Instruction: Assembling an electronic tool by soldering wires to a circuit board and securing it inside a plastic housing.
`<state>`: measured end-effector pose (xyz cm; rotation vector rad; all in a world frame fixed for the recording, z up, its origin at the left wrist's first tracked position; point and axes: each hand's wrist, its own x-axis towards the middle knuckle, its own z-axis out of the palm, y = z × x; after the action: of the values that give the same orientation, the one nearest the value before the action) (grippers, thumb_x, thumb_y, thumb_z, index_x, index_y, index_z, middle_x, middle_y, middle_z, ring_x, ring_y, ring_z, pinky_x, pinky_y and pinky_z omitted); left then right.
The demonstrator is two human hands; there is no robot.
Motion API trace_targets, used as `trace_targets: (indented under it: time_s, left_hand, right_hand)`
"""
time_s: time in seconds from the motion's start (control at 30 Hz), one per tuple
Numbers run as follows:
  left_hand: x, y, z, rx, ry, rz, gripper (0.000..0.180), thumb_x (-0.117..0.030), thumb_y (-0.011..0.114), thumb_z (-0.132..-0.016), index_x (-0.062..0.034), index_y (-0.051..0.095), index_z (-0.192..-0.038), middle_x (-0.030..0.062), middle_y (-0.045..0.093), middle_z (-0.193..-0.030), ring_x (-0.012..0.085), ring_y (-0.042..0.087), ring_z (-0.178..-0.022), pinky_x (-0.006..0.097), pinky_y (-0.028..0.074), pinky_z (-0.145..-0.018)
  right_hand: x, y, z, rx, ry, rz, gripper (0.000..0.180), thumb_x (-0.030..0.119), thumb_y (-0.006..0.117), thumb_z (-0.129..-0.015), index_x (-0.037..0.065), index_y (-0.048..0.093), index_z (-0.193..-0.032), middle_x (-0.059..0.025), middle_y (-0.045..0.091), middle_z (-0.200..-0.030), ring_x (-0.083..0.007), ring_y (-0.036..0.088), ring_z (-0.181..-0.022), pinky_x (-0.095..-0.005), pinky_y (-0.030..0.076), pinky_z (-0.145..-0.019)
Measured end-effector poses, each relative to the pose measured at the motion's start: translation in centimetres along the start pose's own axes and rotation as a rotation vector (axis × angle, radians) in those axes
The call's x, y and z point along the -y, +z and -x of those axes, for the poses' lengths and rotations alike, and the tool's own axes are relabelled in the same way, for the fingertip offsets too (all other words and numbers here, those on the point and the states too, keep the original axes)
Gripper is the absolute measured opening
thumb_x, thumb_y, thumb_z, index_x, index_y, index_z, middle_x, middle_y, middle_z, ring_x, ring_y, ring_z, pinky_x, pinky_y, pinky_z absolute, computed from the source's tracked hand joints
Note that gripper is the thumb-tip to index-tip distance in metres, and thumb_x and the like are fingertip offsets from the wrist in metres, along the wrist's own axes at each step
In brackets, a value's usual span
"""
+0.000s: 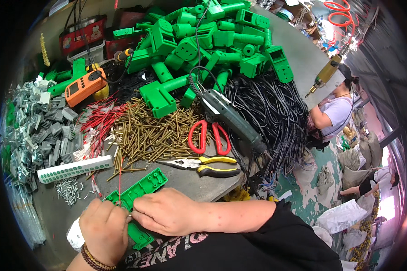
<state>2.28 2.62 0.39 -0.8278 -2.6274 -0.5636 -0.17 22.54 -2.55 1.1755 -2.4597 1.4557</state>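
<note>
At the table (181,183), left hand (104,227) and right hand (168,212), fingers curled, exact grip unclear, meet over a green shell (140,189), seemingly fitting red wire (120,183) that next calls for careful seating.

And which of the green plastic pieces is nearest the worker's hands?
The open green shell partly covered by the left hand and right hand; the other green pieces lie farther back, most heaped together.

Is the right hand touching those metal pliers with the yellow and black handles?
Apart. The head view shows a strip of flat grey tabletop between the right hand and the metal pliers, which lie beyond its knuckles.
</note>
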Motion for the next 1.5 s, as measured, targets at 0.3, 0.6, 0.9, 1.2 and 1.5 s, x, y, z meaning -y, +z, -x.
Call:
trace_targets:
  time_s: [0.3, 0.6, 0.9, 1.2, 1.5]
  left_hand:
    - [0.2, 0.8, -0.8, -0.073, -0.015, 0.172, 0.019, -0.011, 0.080, -0.067, -0.0062, 0.062, -0.071, 0.0095, 0.055, -0.070, 0.0314, 0.055, -0.066, 0.043, 0.044, -0.061]
    - [0.3, -0.1, 0.0, -0.006, 0.061, 0.106, 0.018, -0.014, 0.078, -0.067, -0.0069, 0.065, -0.078, 0.0066, 0.058, -0.078, 0.0273, 0.057, -0.072, 0.039, 0.047, -0.062]
    - [0.0, 0.4, 1.0, -0.004, -0.013, 0.217, 0.028, -0.011, 0.083, -0.061, -0.0039, 0.063, -0.079, 0.0119, 0.058, -0.082, 0.0317, 0.057, -0.076, 0.041, 0.046, -0.066]
    - [-3.1, -0.5, 1.1, -0.122, 0.114, 0.291, 0.044, -0.018, 0.084, -0.068, -0.0031, 0.063, -0.104, 0.0154, 0.062, -0.096, 0.0336, 0.060, -0.083, 0.043, 0.048, -0.072]
    - [-3.5, -1.2, 2.4, -0.158, 0.142, 0.257, 0.035, -0.014, 0.082, -0.067, -0.0074, 0.064, -0.097, 0.0110, 0.064, -0.093, 0.0297, 0.060, -0.078, 0.040, 0.045, -0.067]
  right_hand:
    - [1.0, -4.3, 0.0, 0.222, 0.049, 0.257, 0.026, 0.027, 0.068, -0.092, 0.005, 0.056, -0.082, -0.0090, 0.059, -0.074, -0.0300, 0.061, -0.065, -0.0399, 0.047, -0.055]
    - [0.1, -1.2, -0.8, 0.052, -0.138, 0.317, 0.025, 0.025, 0.066, -0.091, 0.008, 0.052, -0.079, -0.0085, 0.057, -0.074, -0.0271, 0.062, -0.067, -0.0388, 0.048, -0.056]
    - [-1.7, -17.3, -0.8, -0.231, 0.511, 0.801, 0.025, 0.023, 0.058, -0.091, 0.004, 0.072, -0.082, -0.0147, 0.068, -0.073, -0.0365, 0.068, -0.072, -0.0463, 0.055, -0.069]
    - [-10.8, -25.4, 0.7, -0.209, 1.020, 0.757, 0.044, 0.045, 0.070, -0.082, 0.001, 0.075, -0.078, -0.0166, 0.072, -0.077, -0.0299, 0.072, -0.077, -0.0405, 0.056, -0.075]
    - [-9.3, -27.1, 1.8, -0.739, 0.293, 0.127, 0.023, 0.010, 0.058, -0.098, -0.001, 0.038, -0.103, -0.0165, 0.067, -0.081, -0.0193, 0.065, -0.057, -0.0307, 0.052, -0.052]
